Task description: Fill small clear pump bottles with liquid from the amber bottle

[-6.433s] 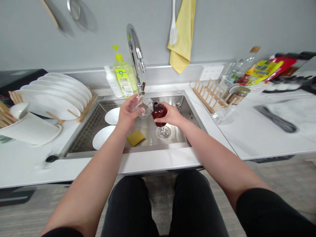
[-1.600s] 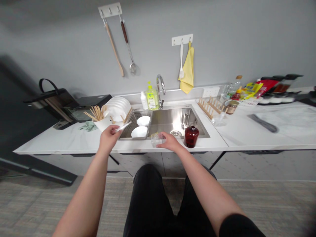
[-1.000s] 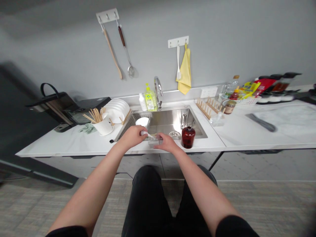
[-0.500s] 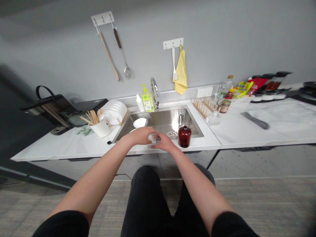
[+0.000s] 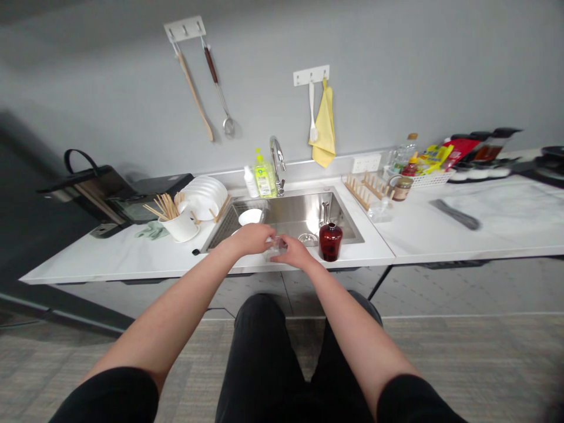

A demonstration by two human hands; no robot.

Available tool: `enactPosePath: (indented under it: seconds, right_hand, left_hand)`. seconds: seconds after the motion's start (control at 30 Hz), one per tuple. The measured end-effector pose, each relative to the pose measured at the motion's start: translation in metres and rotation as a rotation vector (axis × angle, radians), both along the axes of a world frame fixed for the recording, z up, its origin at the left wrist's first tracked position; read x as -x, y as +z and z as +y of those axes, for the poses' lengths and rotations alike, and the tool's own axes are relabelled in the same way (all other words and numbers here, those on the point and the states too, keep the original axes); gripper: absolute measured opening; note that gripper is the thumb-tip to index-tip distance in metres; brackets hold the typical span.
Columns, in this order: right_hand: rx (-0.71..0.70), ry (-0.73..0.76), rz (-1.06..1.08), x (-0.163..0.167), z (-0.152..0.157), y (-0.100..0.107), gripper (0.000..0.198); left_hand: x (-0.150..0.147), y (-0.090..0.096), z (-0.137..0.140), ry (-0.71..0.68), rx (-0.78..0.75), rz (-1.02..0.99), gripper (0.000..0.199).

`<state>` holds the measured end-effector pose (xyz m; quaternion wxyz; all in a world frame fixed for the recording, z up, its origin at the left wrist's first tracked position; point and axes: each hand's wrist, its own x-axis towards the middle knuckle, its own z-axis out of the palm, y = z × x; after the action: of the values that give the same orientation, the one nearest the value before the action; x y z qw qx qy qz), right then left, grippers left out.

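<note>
Over the front edge of the counter, my right hand (image 5: 296, 254) curls around a small clear glass (image 5: 275, 249). My left hand (image 5: 254, 238) is closed at the upper left side of the same glass, its fingertips near the rim. Much of the glass is covered by my fingers, so its exact shape is hard to make out. A dark red glass bottle (image 5: 330, 243) stands upright on the counter just right of my right hand. Behind my hands is the steel sink (image 5: 299, 212), with a white bowl (image 5: 250, 217) in its left part.
A faucet (image 5: 277, 164) and a green soap bottle (image 5: 264, 178) stand behind the sink. To the left are a chopstick holder (image 5: 181, 228) and white plates (image 5: 203, 197). On the right lie a wooden rack (image 5: 363, 191), a jar (image 5: 402, 189) and a dark grey utensil (image 5: 456, 214).
My left hand's fingers have shifted slightly up at the top of the clear glass. My right hand stays around it. The view has tilted a little.
</note>
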<state>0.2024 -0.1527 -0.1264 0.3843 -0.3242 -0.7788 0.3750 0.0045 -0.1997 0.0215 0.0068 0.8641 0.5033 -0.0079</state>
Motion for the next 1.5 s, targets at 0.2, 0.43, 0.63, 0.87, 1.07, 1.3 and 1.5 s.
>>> enactPosePath:
  seconds: [0.2, 0.43, 0.63, 0.87, 1.07, 1.3, 1.5]
  right_hand:
    - [-0.007, -0.019, -0.019, 0.001, 0.001, -0.002, 0.068]
    - [-0.004, 0.001, -0.023, 0.001, 0.001, -0.002, 0.072]
    - [-0.026, -0.011, -0.035, 0.001, 0.001, -0.003, 0.063]
    - [-0.024, 0.002, -0.02, 0.002, 0.002, -0.004, 0.063]
    - [-0.021, -0.008, -0.028, 0.001, 0.002, -0.005, 0.07]
    - [-0.039, -0.001, -0.026, 0.0, 0.002, -0.006, 0.065]
    - [0.012, 0.001, 0.009, 0.0, 0.003, -0.004, 0.067]
  left_hand:
    - [0.002, -0.007, -0.002, -0.028, -0.063, -0.153, 0.058]
    - [0.001, -0.009, -0.01, -0.065, 0.016, -0.11, 0.086]
    - [0.001, -0.008, -0.008, 0.143, -0.012, 0.04, 0.037]
    - [0.004, -0.003, -0.006, 0.107, -0.097, -0.009, 0.041]
    - [0.007, -0.005, -0.005, -0.107, -0.058, -0.075, 0.044]
    - [0.012, -0.008, 0.001, -0.033, -0.03, -0.049, 0.024]
    - [0.027, -0.021, -0.003, -0.099, -0.048, -0.357, 0.036]
